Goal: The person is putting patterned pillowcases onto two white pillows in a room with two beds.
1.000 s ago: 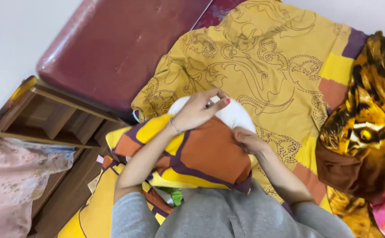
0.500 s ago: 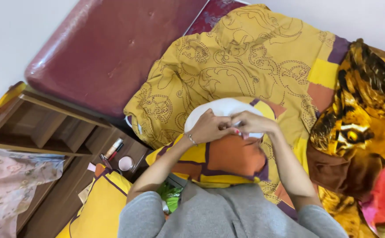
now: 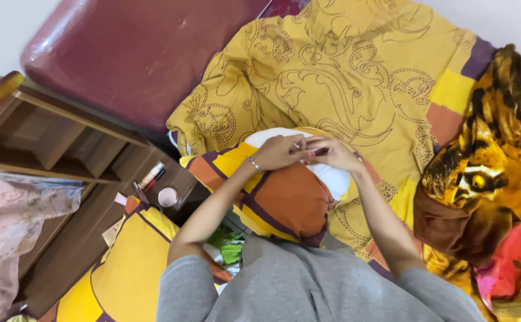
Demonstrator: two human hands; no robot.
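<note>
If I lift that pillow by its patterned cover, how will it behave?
The pillow will probably sag and bend, since it already bulges softly under both hands. It looks light for its size. The loose patterned cover may slide along the white filling, as one end is still bare.

Ahead of your hands: the yellow patterned bedspread (image 3: 344, 77) lies open beyond the pillow (image 3: 284, 197), nothing standing on it.
Right side: the tiger-print blanket (image 3: 493, 167) is heaped just beside your right hand (image 3: 335, 156), blocking a sideways pass.
Left side: your left hand (image 3: 278, 152) has the wooden shelf unit (image 3: 63, 137) well apart; 1 small round pot (image 3: 168, 197) and a tube (image 3: 152, 175) sit on its ledge.
Far left: the maroon headboard (image 3: 135, 53) walls off that edge.
</note>
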